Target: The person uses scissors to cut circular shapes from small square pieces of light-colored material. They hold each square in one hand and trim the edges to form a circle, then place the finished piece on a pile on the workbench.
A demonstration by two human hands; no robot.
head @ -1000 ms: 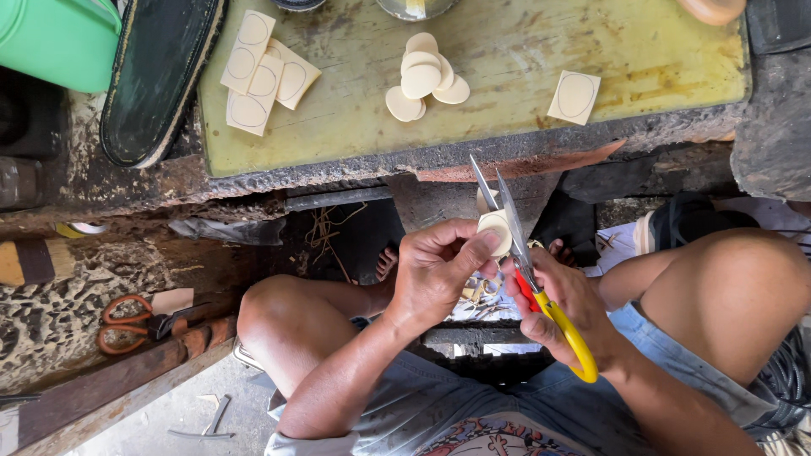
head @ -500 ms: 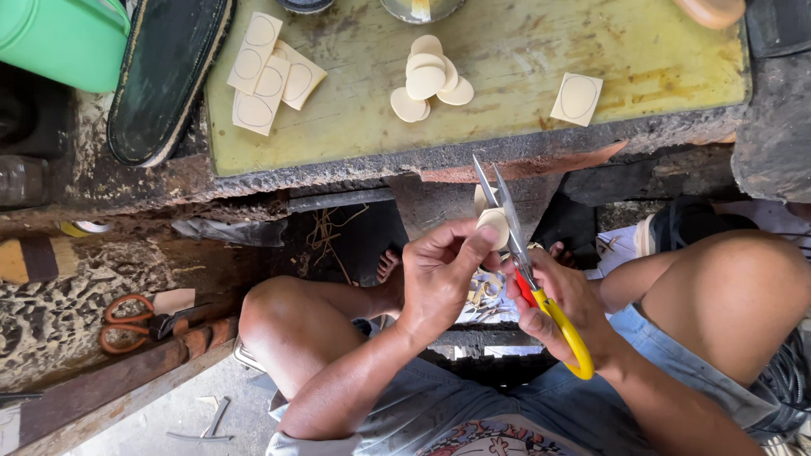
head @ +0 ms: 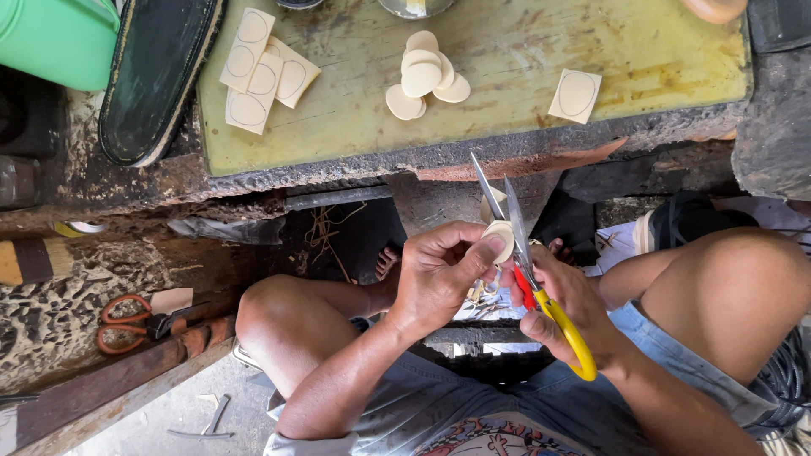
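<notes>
My left hand (head: pixel 443 270) pinches a small cream oval piece (head: pixel 500 239) between thumb and fingers, held over my lap. My right hand (head: pixel 568 306) grips scissors with red and yellow handles (head: pixel 557 325); their open blades (head: pixel 498 207) point up and away, straddling the oval piece. Both hands sit just below the edge of a worn yellow-green board (head: pixel 507 101). On the board lie a pile of cut cream ovals (head: pixel 425 76), a square with an oval drawn on it (head: pixel 576 95), and several marked strips (head: pixel 258 72).
A black shoe sole (head: pixel 156 72) lies at the board's left, beside a green container (head: pixel 55 38). Orange-handled scissors (head: pixel 127 321) rest on the ledge at lower left. My bare knees (head: pixel 279 317) flank my hands, with scraps on the floor below.
The scissors have shifted slightly and the oval piece has turned a little in my left fingers. Everything on the board stays put.
</notes>
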